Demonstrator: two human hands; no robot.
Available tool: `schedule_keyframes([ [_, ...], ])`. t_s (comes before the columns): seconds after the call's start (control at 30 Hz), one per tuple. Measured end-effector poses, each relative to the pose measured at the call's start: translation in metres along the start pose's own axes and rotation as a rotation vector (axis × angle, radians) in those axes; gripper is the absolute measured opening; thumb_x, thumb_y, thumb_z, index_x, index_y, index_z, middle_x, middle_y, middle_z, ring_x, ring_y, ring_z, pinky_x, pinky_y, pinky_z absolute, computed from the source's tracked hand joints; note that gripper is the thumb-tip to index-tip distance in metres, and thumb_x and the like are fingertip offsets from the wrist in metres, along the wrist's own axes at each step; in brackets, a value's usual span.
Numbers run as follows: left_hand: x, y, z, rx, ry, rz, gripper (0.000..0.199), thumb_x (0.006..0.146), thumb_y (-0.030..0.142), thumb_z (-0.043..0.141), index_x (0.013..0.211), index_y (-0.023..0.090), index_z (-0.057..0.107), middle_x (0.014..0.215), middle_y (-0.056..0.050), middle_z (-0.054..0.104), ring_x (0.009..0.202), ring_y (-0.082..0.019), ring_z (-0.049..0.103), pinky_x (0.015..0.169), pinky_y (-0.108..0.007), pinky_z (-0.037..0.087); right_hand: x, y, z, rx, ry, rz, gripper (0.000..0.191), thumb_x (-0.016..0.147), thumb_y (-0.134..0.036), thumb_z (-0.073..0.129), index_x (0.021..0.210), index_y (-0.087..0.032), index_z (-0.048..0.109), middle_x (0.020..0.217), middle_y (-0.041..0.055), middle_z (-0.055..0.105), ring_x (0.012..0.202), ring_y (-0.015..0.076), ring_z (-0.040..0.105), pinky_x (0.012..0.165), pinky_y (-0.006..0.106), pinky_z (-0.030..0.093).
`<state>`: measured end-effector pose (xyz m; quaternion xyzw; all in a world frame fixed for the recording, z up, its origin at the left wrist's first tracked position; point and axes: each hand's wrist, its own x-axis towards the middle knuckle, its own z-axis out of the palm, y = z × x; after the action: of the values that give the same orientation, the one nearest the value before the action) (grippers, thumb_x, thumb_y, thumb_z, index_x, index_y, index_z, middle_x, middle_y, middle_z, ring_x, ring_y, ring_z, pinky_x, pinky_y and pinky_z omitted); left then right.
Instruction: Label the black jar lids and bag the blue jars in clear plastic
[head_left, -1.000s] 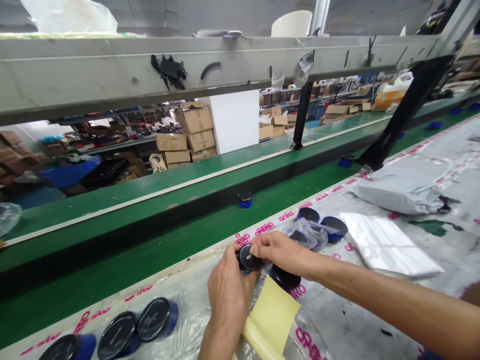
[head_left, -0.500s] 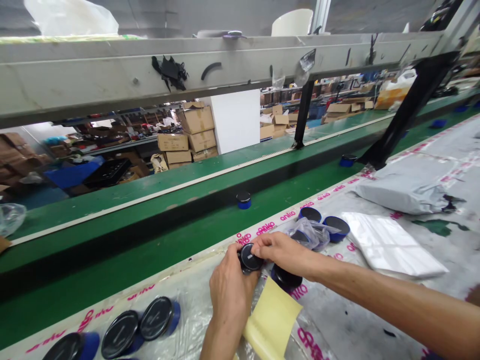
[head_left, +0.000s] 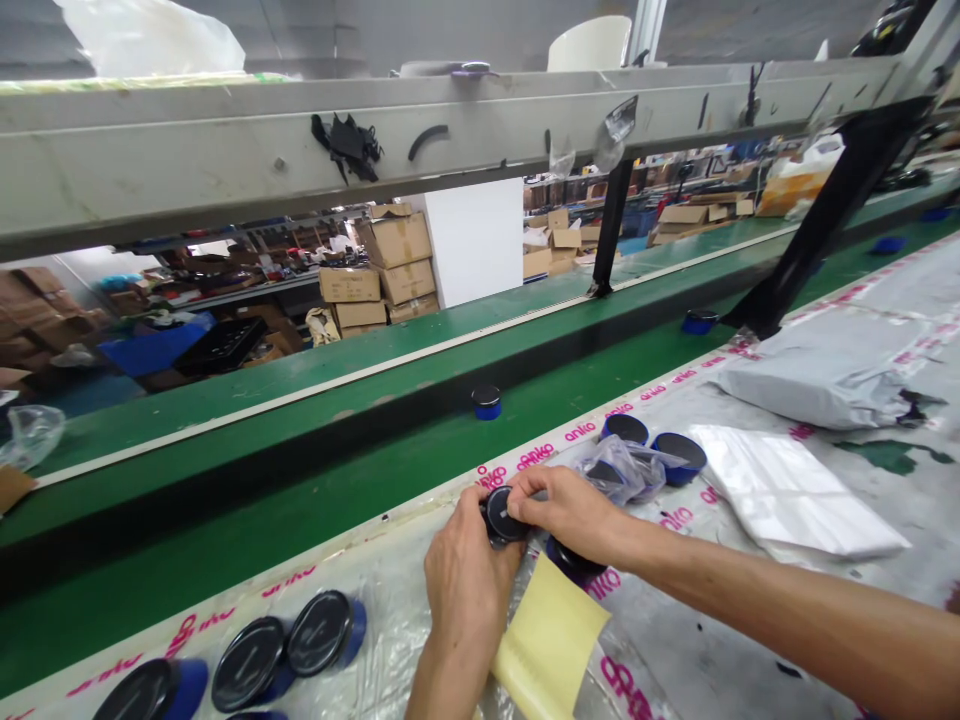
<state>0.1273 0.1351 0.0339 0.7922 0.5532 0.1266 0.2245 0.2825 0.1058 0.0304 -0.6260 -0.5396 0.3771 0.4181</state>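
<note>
A small round black-topped container (head_left: 501, 518) is held upright, with my left hand (head_left: 466, 570) wrapped round its side. The fingers of my right hand (head_left: 566, 508) are pinched together and touch the top, next to a small pale mark; whatever they pinch is hidden. Just below the wrists lies a curled yellow sheet (head_left: 555, 635). Partly behind my right hand stands another black-topped round container (head_left: 576, 562). Several blue containers with black lids (head_left: 322, 632) sit at the lower left of the table.
Two blue round containers (head_left: 679, 458) flank a crumpled clear plastic bag (head_left: 626, 470) with another inside. To the right lie white bags (head_left: 802, 495) and a grey package (head_left: 825, 375). A green conveyor (head_left: 375, 455) carries a blue container (head_left: 486, 402). A metal beam (head_left: 225, 150) crosses above.
The view has shifted slightly. Both hands stay at the container, and the right fingertips remain on its top with hardly any movement.
</note>
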Motion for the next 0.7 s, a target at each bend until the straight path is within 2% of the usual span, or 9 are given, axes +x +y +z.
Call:
schedule_keyframes([
  [0.3,-0.0007,0.0015,-0.0007,0.001,-0.006,-0.009,0.041,0.081,0.031,0.071,0.118,0.031,0.053,0.108,0.000,0.074,0.100,-0.027,0.069,0.070,-0.030,0.040,-0.0017,-0.0009,0.0004,-0.023,0.008,-0.025,0.011,0.076,-0.025,0.057,0.068,-0.019,0.064,0.083,0.0031,0.070,0.082,0.0212,0.062,0.071,0.028,0.043],
  [0.7,-0.0004,-0.0001,0.0017,0.000,0.011,0.006,0.044,0.080,0.030,0.072,0.119,0.030,0.053,0.109,-0.001,0.074,0.101,-0.028,0.069,0.073,-0.031,0.042,-0.0010,0.0029,0.0030,-0.015,0.039,-0.011,0.013,0.077,-0.029,0.059,0.072,-0.019,0.066,0.076,0.0017,0.069,0.075,0.0199,0.062,0.067,0.026,0.043],
])
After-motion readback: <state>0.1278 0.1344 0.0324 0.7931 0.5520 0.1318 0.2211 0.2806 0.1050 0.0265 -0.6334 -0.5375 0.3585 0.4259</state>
